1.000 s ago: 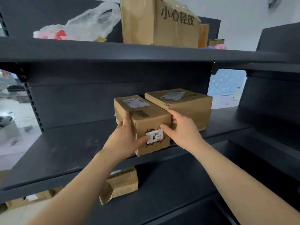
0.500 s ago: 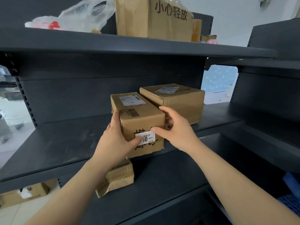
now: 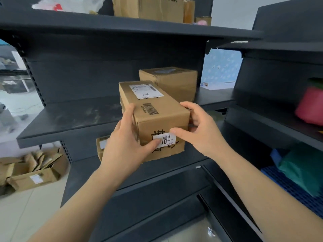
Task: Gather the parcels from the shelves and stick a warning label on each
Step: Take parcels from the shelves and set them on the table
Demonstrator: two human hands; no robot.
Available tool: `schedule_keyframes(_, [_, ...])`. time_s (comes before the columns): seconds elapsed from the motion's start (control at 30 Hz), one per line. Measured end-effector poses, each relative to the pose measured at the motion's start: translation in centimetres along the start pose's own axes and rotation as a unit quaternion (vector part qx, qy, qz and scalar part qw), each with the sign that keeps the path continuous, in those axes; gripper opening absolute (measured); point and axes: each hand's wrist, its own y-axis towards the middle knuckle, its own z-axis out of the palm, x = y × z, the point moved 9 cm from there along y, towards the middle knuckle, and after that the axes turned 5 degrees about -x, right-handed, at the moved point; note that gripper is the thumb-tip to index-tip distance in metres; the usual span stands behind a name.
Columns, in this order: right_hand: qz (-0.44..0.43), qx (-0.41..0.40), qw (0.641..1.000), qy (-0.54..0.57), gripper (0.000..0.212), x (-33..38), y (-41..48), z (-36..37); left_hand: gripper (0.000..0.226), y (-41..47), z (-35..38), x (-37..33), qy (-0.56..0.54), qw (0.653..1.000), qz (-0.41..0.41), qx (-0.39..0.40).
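Observation:
A brown cardboard parcel with a white shipping label on top and a small barcode sticker on its near face is held between both hands, out past the front edge of the dark middle shelf. My left hand grips its left side, thumb on the sticker. My right hand clasps its right side, thumb on the near face. A second brown parcel stands on the shelf behind it.
Large cartons and a plastic bag sit on the top shelf. Another box lies on the lower shelf behind my left hand. Flattened cartons lie on the floor at left. A pink bundle and green bag fill the right-hand shelving.
Both hands have drawn the front parcel forward off the middle shelf toward me, away from the second parcel. The view has tilted down and shifted left.

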Motion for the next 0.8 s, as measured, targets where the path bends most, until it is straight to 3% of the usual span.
schedule_keyframes(0.43, [0.070,-0.147,0.974,-0.156,0.075,3.0,-15.4,-10.4,0.101,-7.8,5.6,-8.0,-0.125,0.973,0.089,0.172])
schedule_keyframes(0.8, [0.215,-0.308,0.898,-0.230,0.070,9.5,-35.8,-14.1,0.102,-20.6,7.8,-15.2,-0.216,0.873,0.197,0.390])
